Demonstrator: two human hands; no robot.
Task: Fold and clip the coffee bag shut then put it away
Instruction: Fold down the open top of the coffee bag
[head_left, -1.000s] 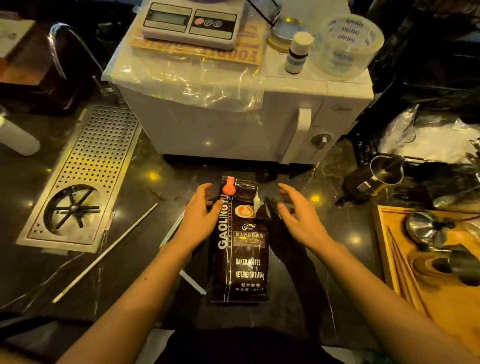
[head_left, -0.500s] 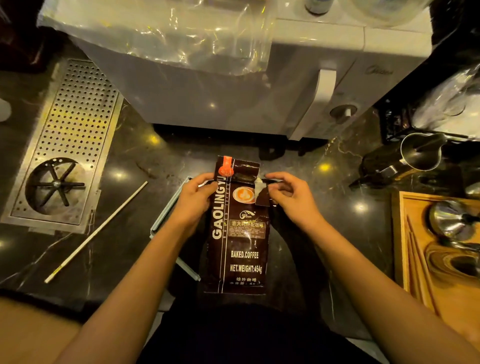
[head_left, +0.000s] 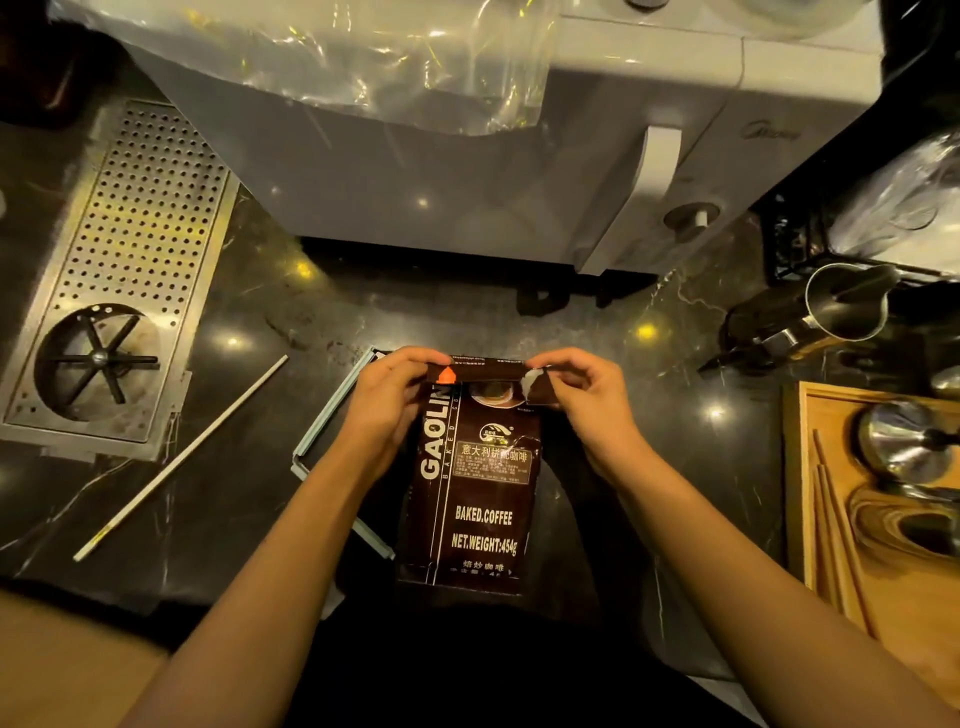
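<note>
1. Head view looks down on a dark, glossy desk (head_left: 249, 519) with a brown coffee bag (head_left: 475, 499) lying flat at its middle, print side up, bottom edge toward the person.
2. Its top strip is folded over toward the front, so the fold runs across the bag just above the round cup picture.
3. Left hand (head_left: 387, 402) pinches the left end of the fold, its fingers (head_left: 415, 358) closed over the strip beside an orange mark (head_left: 445, 375).
4. Right hand (head_left: 584, 397) pinches the right end the same way, fingers curled shut on the folded strip, where a torn silver corner (head_left: 530, 384) of the bag shows.
5. A pale blue bag clip (head_left: 332, 415) lies on the desk just left of the bag, partly hidden under the left wrist; it is not on the bag.
6. Farther left lies a thin white stick (head_left: 182, 460), and beyond it a perforated metal drain tray (head_left: 140, 249) is set into the desk.
7. A white appliance (head_left: 467, 171) draped with clear plastic film (head_left: 363, 62) stands behind the bag.
8. To the right are a steel milk pitcher (head_left: 844, 306) and a wooden tray (head_left: 810, 499) holding metal pieces.
</note>
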